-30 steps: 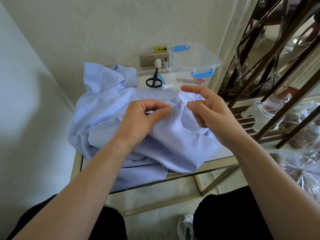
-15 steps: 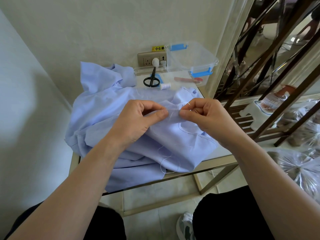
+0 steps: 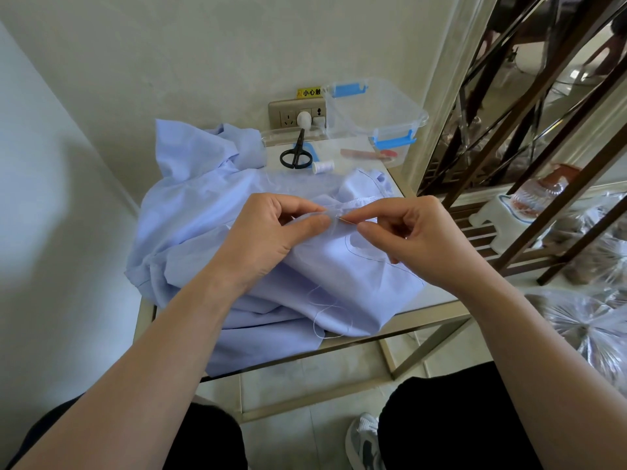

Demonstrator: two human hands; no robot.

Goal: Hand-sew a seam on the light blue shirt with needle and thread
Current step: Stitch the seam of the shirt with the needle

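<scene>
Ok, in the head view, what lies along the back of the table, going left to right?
Bunched-up shirt → scissors → thread spool → clear box with blue clips.

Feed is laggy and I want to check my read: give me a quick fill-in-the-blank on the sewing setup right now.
1. The right hand pinches the ____ at the seam.
2. The left hand pinches a fold of the light blue ____.
3. Beside the scissors lies a white ____ of thread.
4. The clear box has ____ latches.
Missing words: needle; shirt; spool; blue.
</scene>
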